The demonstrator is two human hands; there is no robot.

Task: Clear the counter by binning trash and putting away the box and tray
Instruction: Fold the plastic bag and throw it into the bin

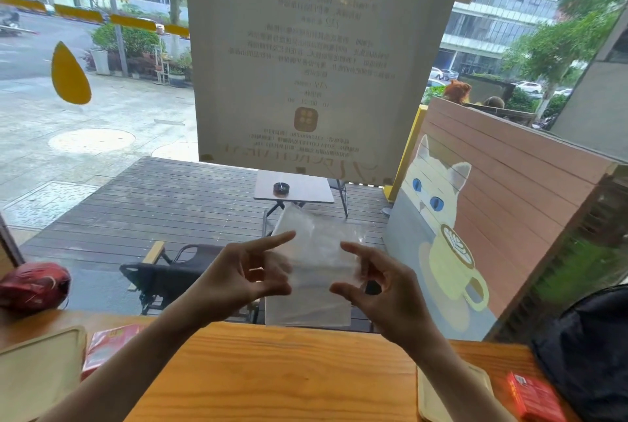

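A clear plastic bag (314,268) hangs upright above the far edge of the wooden counter (289,377), in front of the window. My left hand (248,280) pinches its left side with thumb and fingers, index finger stretched out. My right hand (377,285) grips its right side. A pale tray (37,370) lies at the counter's left end. Beside it sits a red packet (110,343). A small red box (535,398) rests at the lower right, next to a second pale tray (441,398) partly hidden by my right forearm.
A dark backpack (591,350) stands at the counter's right end. A red helmet-like object (34,285) sits at the far left. The window glass rises directly behind the counter, with a large poster (306,58) stuck to it.
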